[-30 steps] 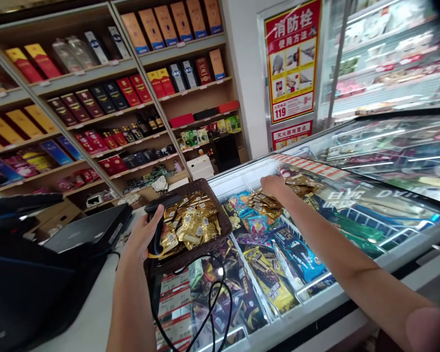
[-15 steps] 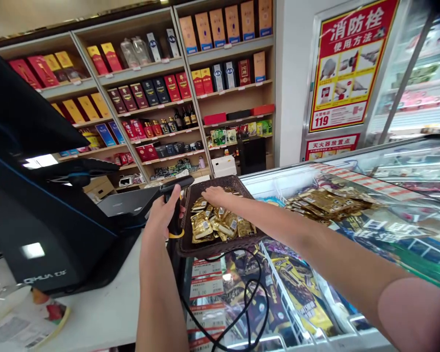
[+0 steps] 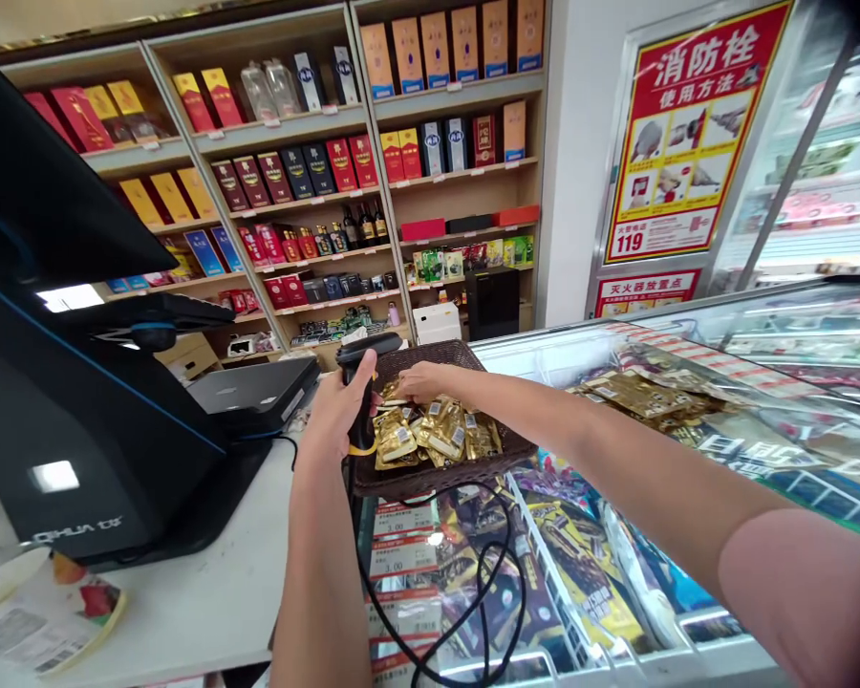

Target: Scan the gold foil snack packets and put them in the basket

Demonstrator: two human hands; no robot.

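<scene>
Shiny gold foil packets (image 3: 440, 432) heaped in a dark brown woven basket (image 3: 465, 472) before us, our right grip (image 3: 424, 380) in among them, whether closed on any we cannot tell, our left grip (image 3: 335, 406) wrapped around a black handheld scanner (image 3: 369, 348), white tabletop (image 3: 207, 602) to our left.

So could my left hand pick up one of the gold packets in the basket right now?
Probably not as things stand: the left hand is wrapped around the black scanner, so its grip looks taken. The gold packets lie close by in the open-topped basket, so reach itself seems fine.
</scene>
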